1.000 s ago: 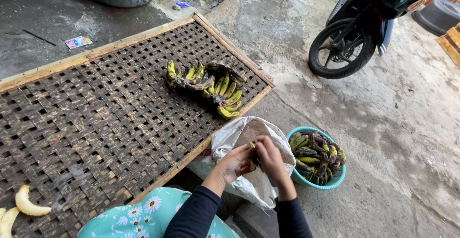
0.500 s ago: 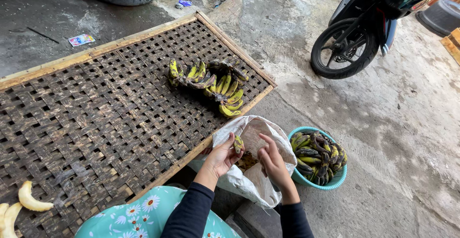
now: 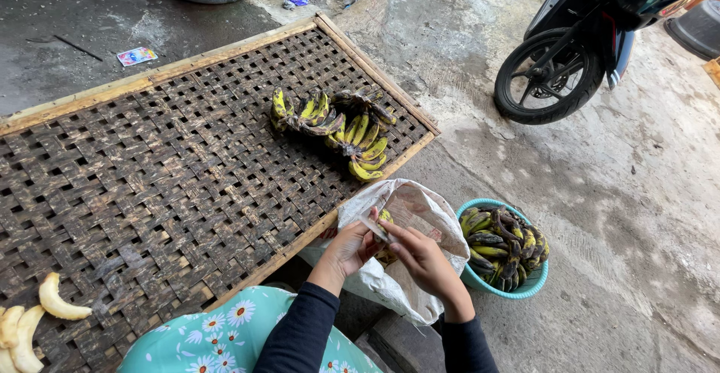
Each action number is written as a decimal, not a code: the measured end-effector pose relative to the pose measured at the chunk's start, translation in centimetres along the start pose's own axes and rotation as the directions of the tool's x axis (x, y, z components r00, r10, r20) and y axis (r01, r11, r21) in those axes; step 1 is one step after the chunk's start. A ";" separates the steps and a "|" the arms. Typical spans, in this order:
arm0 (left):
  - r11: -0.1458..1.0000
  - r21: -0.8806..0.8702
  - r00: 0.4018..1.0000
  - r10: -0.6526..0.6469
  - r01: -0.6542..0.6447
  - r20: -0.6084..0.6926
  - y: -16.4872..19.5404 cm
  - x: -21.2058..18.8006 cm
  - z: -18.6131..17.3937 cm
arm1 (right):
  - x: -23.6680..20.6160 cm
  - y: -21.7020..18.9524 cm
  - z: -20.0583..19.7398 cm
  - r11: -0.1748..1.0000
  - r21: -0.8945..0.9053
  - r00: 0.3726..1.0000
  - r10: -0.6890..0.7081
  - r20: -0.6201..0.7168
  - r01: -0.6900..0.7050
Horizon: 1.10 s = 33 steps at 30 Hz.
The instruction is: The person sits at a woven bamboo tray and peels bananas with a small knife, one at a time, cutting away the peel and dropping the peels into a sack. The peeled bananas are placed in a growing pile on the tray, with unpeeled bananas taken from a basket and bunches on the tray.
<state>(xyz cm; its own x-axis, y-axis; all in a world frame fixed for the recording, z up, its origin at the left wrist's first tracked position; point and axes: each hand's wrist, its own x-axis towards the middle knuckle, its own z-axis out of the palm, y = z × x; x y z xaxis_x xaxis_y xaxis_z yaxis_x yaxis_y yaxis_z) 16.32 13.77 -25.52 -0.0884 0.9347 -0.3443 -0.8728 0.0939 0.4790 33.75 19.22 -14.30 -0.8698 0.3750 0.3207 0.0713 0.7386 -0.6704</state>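
Here the person's two hands meet over the mouth of a white sack [image 3: 409, 268] that stands on the ground just past the near edge of a woven bamboo surface [image 3: 172, 185]. The left hand [image 3: 351, 247] is curled, fingers closed around a small banana [image 3: 385, 217] whose yellow-green tip shows above the knuckles. The right hand [image 3: 421, 259] comes in from the other side, its fingers pinched on the same banana at the top, so both hands are clamped on the one fruit, touching each other. Both forearms wear dark long sleeves, and a teal garment with white daisies [image 3: 225, 335] fills the bottom of the view.

Just beside the sack, to its right, sits a teal plastic basin [image 3: 525, 287] filled with dark-skinned, blotchy bananas. On the far part of the woven surface lies a bunch of bananas [image 3: 337, 129], yellow with heavy black marking, near the right-hand frame edge. At the lower left corner of the surface a few peeled bananas [image 3: 56, 302], pale and curved, lie together, well apart from the hands.

Beyond the surface the ground is wet concrete. A motorbike [image 3: 592, 35] stands at the upper right, its wheel turned toward the basin side. A small coloured wrapper [image 3: 136, 56] lies on the ground past the far frame of the surface.
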 end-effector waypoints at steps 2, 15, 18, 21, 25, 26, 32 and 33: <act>0.998 0.063 1.000 0.002 -0.004 0.029 0.4 -0.5 0.3 | -0.2 1.7 0.0 0.973 0.216 0.992 0.100 -0.074 -0.082; 0.929 0.370 0.956 -0.099 -0.011 0.276 3.7 -4.7 2.4 | -2.7 12.9 4.5 0.279 0.866 0.633 0.772 0.056 -0.416; 0.931 0.361 0.954 -0.059 -0.053 0.293 3.6 -4.9 2.5 | -3.3 13.4 6.0 0.230 0.862 0.618 0.778 0.117 -0.452; 0.946 0.274 0.924 0.060 -0.173 0.377 3.3 -4.6 2.3 | -3.1 12.3 6.3 0.165 0.818 0.542 0.816 0.201 -0.552; 0.978 0.133 0.961 0.123 -0.160 0.249 2.8 -3.2 2.4 | -1.9 7.9 4.8 0.148 0.813 0.513 0.834 0.203 -0.563; 0.954 0.196 0.954 0.180 -0.229 0.238 2.6 -2.9 2.6 | -1.4 6.7 4.4 0.232 0.835 0.583 0.803 0.125 -0.499; 0.599 0.630 0.864 0.419 -0.494 0.279 1.9 -2.6 3.6 | 1.8 2.0 1.4 0.685 0.677 0.832 0.519 -0.196 -0.268; 0.620 0.614 0.869 0.410 -0.489 0.278 1.9 -2.7 3.8 | 2.6 1.7 1.2 0.721 0.633 0.838 0.506 -0.204 -0.281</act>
<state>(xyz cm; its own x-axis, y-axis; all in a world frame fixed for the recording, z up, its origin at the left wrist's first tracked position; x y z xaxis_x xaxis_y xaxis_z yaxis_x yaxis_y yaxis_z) 16.75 12.74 -20.57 -0.3016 0.9456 0.1217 -0.2032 -0.1885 0.9608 30.98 20.77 -15.40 -0.5934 0.8022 0.0661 -0.0133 0.0723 -0.9973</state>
